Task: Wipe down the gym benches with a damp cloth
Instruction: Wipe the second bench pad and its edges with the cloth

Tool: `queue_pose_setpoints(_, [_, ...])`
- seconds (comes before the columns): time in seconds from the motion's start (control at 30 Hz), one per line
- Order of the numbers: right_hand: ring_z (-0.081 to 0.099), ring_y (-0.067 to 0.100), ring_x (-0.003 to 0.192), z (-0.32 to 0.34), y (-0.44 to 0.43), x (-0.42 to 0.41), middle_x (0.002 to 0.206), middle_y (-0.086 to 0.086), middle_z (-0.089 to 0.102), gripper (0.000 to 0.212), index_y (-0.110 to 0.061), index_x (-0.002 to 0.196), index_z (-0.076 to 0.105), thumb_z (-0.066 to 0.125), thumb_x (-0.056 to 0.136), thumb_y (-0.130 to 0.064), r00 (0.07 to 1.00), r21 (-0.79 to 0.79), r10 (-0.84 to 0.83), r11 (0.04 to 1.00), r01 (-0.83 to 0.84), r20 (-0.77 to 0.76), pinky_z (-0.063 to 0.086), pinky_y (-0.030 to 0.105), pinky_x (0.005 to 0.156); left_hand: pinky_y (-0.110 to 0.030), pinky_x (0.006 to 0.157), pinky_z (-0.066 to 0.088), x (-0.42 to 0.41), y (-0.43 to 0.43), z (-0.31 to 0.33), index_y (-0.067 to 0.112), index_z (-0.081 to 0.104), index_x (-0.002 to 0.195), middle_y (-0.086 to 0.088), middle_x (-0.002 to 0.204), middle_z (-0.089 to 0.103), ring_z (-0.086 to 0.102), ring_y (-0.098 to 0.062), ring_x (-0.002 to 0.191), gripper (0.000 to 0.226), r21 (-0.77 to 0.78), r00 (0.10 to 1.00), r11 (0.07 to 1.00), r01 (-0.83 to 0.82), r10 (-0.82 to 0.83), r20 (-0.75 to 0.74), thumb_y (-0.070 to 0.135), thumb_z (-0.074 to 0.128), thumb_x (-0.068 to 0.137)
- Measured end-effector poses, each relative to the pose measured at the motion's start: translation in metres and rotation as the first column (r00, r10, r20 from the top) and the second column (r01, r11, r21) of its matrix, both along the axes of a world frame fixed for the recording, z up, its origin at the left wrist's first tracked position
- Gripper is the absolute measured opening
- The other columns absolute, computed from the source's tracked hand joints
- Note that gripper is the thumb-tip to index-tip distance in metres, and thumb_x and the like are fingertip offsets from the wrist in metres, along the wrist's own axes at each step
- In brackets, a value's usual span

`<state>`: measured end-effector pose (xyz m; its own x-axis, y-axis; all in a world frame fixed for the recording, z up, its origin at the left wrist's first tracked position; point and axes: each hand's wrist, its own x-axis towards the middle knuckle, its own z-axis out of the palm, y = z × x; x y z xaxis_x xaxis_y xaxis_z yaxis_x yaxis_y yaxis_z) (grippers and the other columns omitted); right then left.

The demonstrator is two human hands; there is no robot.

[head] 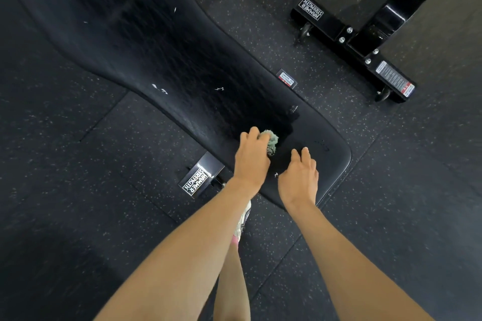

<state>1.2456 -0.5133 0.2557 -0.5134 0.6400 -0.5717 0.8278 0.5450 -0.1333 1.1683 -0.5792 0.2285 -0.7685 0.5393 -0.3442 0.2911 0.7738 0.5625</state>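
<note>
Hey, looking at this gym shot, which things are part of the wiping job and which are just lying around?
In the job: green cloth, gripped by the left hand; black bench pad with wet streaks; right hand, fingers relaxed over it.
Just around: second black frame on wheels; speckled rubber floor; white shoe.

The left hand (251, 159) grips a crumpled grey-green cloth (271, 142) against the black padded surface (156, 60), with a dark glossy streak (208, 81) ahead of it. Just beside, the right hand (300, 174) is low over the surface, fingers relaxed.
</note>
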Motion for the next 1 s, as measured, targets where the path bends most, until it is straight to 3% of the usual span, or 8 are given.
queue_pose_setpoints(0.2, [0.026,0.029,0.139,0.009,-0.006,0.015,0.159,0.013,0.014,0.060,-0.006,0.150,0.025,0.045,0.093,-0.002,1.000,-0.017,-0.003,1.000,0.004,0.026,0.023,0.038,0.113,-0.043,0.080,0.047,-0.007,-0.019,0.003,0.010,0.058,0.127,-0.010,0.107,0.051,0.048,-0.028,0.099,0.056,0.145,0.959,0.961,0.234,-0.252,0.126,-0.015,0.052,0.078])
queue_pose_setpoints(0.37, [0.024,0.029,0.140,0.011,-0.015,0.018,0.159,0.014,0.011,0.063,-0.005,0.151,0.022,0.043,0.092,0.001,0.999,-0.030,-0.021,0.999,0.021,0.032,0.021,0.038,0.115,-0.040,0.078,0.047,-0.043,-0.075,0.003,0.009,0.055,0.129,-0.012,0.113,0.049,0.044,-0.029,0.105,0.054,0.035,0.995,0.998,-0.047,0.050,-0.084,-0.012,0.052,0.080])
queue_pose_setpoints(0.47, [0.020,0.030,0.143,0.010,-0.021,0.016,0.160,0.016,0.007,0.065,-0.005,0.152,0.018,0.042,0.092,0.001,0.999,-0.041,-0.021,0.999,0.022,0.044,0.020,0.039,0.118,-0.035,0.081,0.046,-0.047,-0.084,0.000,0.009,0.050,0.133,-0.010,0.119,0.047,0.040,-0.026,0.108,0.053,-0.054,0.984,0.986,-0.156,0.150,-0.094,-0.010,0.050,0.084])
queue_pose_setpoints(0.7, [0.015,0.029,0.145,0.006,-0.029,0.020,0.161,0.014,0.004,0.068,-0.007,0.153,0.013,0.045,0.093,-0.002,0.997,-0.069,0.016,0.998,-0.010,0.076,0.018,0.038,0.118,-0.028,0.074,0.040,0.014,-0.045,-0.003,0.008,0.053,0.124,-0.011,0.113,0.048,0.040,-0.026,0.103,0.046,0.000,0.995,0.996,-0.092,0.092,-0.036,-0.010,0.052,0.081])
queue_pose_setpoints(0.8, [0.016,0.029,0.145,0.005,-0.028,0.023,0.161,0.013,0.005,0.068,-0.007,0.153,0.013,0.046,0.093,-0.003,0.996,-0.069,0.019,0.998,-0.013,0.083,0.018,0.038,0.118,-0.031,0.071,0.046,0.029,-0.039,-0.005,0.006,0.057,0.118,-0.013,0.108,0.050,0.044,-0.029,0.100,0.045,0.006,1.000,1.000,-0.018,0.018,-0.015,-0.013,0.056,0.077])
queue_pose_setpoints(0.9, [0.018,0.029,0.144,0.007,-0.025,0.025,0.160,0.013,0.006,0.068,-0.007,0.152,0.015,0.046,0.093,-0.003,0.997,-0.060,0.021,0.998,-0.017,0.075,0.021,0.038,0.117,-0.034,0.074,0.049,0.029,-0.042,-0.008,0.009,0.055,0.125,-0.010,0.110,0.047,0.041,-0.025,0.101,0.052,0.057,0.994,0.993,0.101,-0.104,0.044,-0.013,0.056,0.078])
queue_pose_setpoints(1.0, [0.018,0.028,0.144,0.009,-0.021,0.025,0.161,0.012,0.007,0.066,-0.007,0.152,0.015,0.044,0.093,0.000,0.999,-0.046,0.013,0.999,-0.011,0.034,0.020,0.038,0.116,-0.024,0.077,0.043,0.023,-0.056,-0.005,0.015,0.053,0.133,-0.004,0.108,0.047,0.041,-0.018,0.101,0.059,0.158,0.986,0.982,0.104,-0.123,0.113,-0.013,0.054,0.081])
